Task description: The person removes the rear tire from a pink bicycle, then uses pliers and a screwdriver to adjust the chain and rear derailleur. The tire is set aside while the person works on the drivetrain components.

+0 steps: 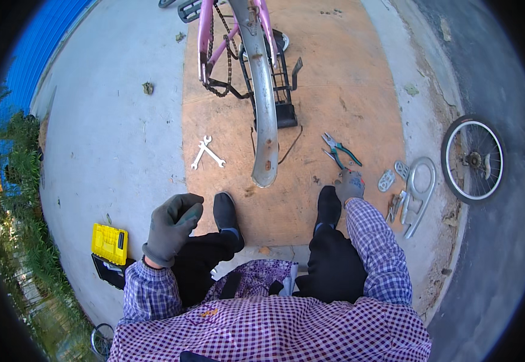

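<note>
My left hand [175,228], in a dark grey work glove, is raised at the left with its fingers curled in toward the thumb; anything inside them is hidden. Low over the brown board, beside my right shoe, my right hand [351,184] reaches down in a grey glove. Its fingertips are mostly hidden, just below the handles of a pair of teal-handled pliers [350,155]. Two open-ended wrenches [208,154] lie crossed at the left. Between them and the pliers a rusty silver mudguard [265,120] comes down from an upturned pink bicycle frame [204,42].
The bicycle's black rear rack [285,114] rests on the brown board [359,78]. At the right lie pedals [386,180], a silver chain guard [420,181], small tools [397,205] and a wheel [473,158]. A yellow-lidded toolbox [109,242] stands open at the left.
</note>
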Demonstrator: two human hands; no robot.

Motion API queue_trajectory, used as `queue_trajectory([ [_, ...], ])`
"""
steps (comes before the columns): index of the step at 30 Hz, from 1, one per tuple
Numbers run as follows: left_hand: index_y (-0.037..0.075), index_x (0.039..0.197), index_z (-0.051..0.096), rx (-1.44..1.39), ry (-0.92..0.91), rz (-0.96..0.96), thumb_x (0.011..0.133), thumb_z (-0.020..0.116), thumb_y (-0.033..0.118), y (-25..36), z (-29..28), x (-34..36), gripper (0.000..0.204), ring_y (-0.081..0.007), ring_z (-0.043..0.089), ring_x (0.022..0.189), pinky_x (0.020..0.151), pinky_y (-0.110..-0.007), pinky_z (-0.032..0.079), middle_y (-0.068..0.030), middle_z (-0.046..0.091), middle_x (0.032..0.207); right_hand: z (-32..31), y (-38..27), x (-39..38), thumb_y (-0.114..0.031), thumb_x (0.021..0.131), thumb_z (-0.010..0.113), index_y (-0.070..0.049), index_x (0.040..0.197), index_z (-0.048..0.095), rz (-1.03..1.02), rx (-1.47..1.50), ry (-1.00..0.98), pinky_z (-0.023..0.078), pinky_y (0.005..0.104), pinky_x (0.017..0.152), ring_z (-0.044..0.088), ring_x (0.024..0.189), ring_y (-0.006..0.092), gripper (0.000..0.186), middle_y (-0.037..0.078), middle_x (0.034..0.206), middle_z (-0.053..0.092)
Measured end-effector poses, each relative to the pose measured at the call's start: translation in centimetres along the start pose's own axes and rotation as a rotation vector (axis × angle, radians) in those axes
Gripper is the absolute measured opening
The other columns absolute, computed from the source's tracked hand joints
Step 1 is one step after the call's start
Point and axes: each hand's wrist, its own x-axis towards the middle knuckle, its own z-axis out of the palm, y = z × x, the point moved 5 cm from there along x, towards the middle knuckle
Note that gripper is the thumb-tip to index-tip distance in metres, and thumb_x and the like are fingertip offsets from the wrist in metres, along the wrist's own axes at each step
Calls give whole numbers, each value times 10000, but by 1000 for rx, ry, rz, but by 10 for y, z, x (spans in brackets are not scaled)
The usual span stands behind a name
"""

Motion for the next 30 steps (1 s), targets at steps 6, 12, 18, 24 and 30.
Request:
queue_trajectory([
  [6,-30,1135,725,66,-45,96,957,722,101,4,1,2,221,-114,631,795,717,-277,524,-70,730,933,7,7,-5,-318,917,691,-83,1198,668,36,-7,125,515,494,950,637,1165,364,367,180,1243,662],
  [12,-20,1119,729,150,-77,109,938,729,140,-3,18,36,242,-181,701,876,776,-330,557,-131,755,988,31,12,25,-291,921,676,-67,1241,658,8,-22,-75,501,503,998,627,1180,367,390,173,1256,648],
  [18,-30,1165,713,192,-49,19,955,713,135,-6,40,77,267,-113,619,774,703,-278,520,-59,727,936,52,7,92,-302,886,715,-73,1230,667,-62,-59,-148,493,486,1014,629,1206,344,416,176,1270,663],
  [24,-4,1127,737,246,-75,20,951,722,210,0,47,82,278,-164,674,796,726,-328,547,-105,744,933,48,16,97,-313,886,731,-77,1208,679,47,-19,-122,521,502,975,682,1138,351,402,166,1199,711],
  [30,-1,1138,737,297,-120,38,947,721,195,3,46,72,275,-171,675,812,739,-339,544,-109,743,947,43,17,87,-265,905,689,-70,1186,690,70,-8,-208,545,505,946,701,1125,373,342,200,1184,724],
])
